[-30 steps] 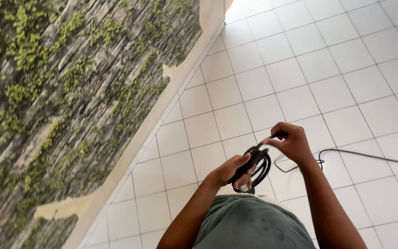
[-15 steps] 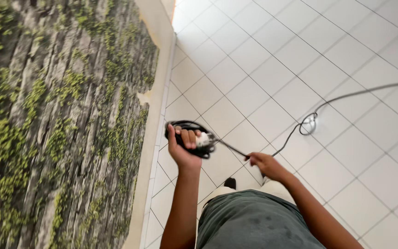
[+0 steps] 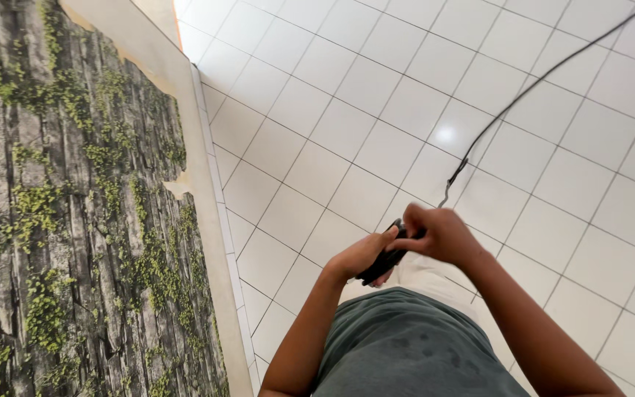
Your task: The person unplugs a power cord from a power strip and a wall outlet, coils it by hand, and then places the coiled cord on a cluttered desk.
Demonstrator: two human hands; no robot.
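White square tiles with thin dark joints form the floor [image 3: 376,95], which fills most of the view. Along its left edge runs a wall covering [image 3: 60,220] printed as grey stacked stone with green moss, bordered by a pale cream strip [image 3: 200,169] where the covering stops short of the floor. At the bottom centre appears the person's grey-green shirt [image 3: 406,353], with both bare forearms reaching forward from it. A black cable [image 3: 523,92] trails from the upper right corner across the tiles down to the hands. The left hand [image 3: 365,257] is closed around a black bundle of coiled cable [image 3: 385,261], held in front of the body above the floor. The right hand [image 3: 439,234] touches the bundle from the right, fingers curled over the cable where it meets the coil.
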